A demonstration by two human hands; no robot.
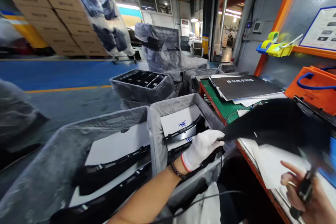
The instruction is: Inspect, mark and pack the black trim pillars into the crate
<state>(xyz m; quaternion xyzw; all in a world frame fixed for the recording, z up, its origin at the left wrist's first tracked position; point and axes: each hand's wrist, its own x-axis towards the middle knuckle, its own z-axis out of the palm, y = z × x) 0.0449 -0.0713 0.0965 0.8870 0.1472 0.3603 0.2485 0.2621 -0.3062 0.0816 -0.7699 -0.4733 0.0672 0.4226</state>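
Note:
A white glove with a red cuff covers my left hand (203, 148), whose fingers are closed on the near end of a long black plastic panel (273, 122). This panel reaches right over the workbench and is smeared by motion. Bare and lower right, my right hand (304, 189) wraps round a small dark hand tool (306, 187) with a metal part; blur hides its exact kind. Below my left hand stands a lined bin (154, 129) holding black curved trim pieces (183, 133) and white sheets with blue marks.
Left of it, another lined bin (65, 140) holds black parts between white sheets. The green-topped bench (215, 99) carries a black folder (241, 85), papers and an orange holder (309, 87). Behind are a bin of black parts (141, 92), wrapped stacks and cartons (47, 14).

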